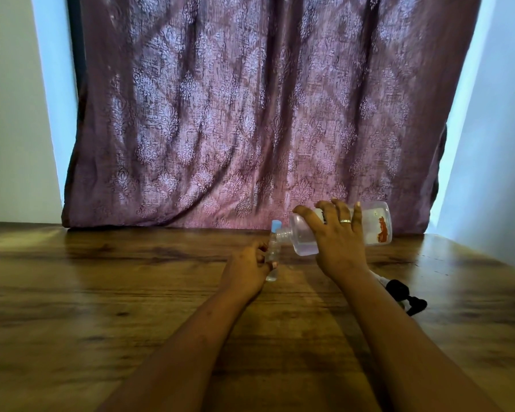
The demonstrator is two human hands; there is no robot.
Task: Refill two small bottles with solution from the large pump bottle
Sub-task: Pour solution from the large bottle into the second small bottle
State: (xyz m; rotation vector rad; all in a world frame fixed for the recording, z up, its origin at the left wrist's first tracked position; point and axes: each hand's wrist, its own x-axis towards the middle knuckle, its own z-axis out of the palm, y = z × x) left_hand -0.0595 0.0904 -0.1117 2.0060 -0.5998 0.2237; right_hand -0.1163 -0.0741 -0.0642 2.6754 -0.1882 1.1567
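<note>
over the wooden tabletop (101, 292), the right hand (338, 242) has its grip around the large bottle (375, 224), tipped sideways with its neck at the small bottle (272, 257), which the left hand (247, 270) grasps upright. the black pump (405, 295) lies at right.

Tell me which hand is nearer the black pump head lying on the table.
Right. The right hand grips the large bottle just above the pump head; the left hand holds the small bottle farther away.

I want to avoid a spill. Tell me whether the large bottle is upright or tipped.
Tipped. The right hand holds the large bottle nearly on its side, neck against the small bottle in the left hand.
</note>
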